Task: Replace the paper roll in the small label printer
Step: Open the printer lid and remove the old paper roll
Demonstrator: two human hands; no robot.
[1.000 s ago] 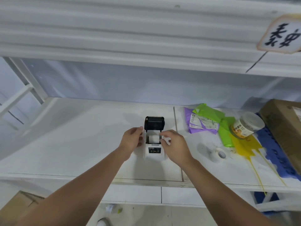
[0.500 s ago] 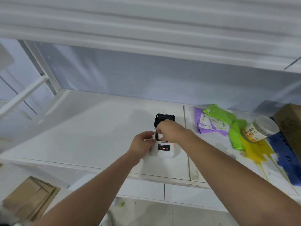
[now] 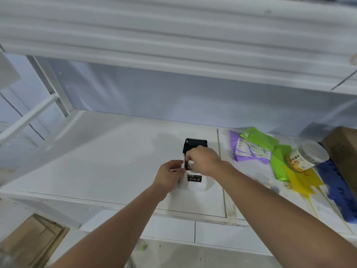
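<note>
The small white label printer (image 3: pixel 194 185) stands on the white shelf (image 3: pixel 108 161), its black lid (image 3: pixel 195 145) tipped open toward the back. My left hand (image 3: pixel 170 175) grips the printer's left side, with a thin white strip showing at its fingers. My right hand (image 3: pixel 204 161) reaches down into the open paper compartment and pinches a small white piece there, seemingly the paper roll (image 3: pixel 190 162); the hand hides most of it. Another white roll (image 3: pixel 270 187) lies blurred on the shelf, right of my right forearm.
Purple (image 3: pixel 243 151) and green bags (image 3: pixel 278 157), a clear jar on its side (image 3: pixel 307 157), a yellow bag (image 3: pixel 301 180), a blue item (image 3: pixel 336 190) and a cardboard box (image 3: pixel 343 147) crowd the right. An upper shelf (image 3: pixel 173 45) hangs overhead. Cardboard (image 3: pixel 32 240) lies below left.
My right hand moved from the printer's right side over the open compartment and closed its fingers there. My left hand stayed at the left side. The camera view shifted right and nearer.
</note>
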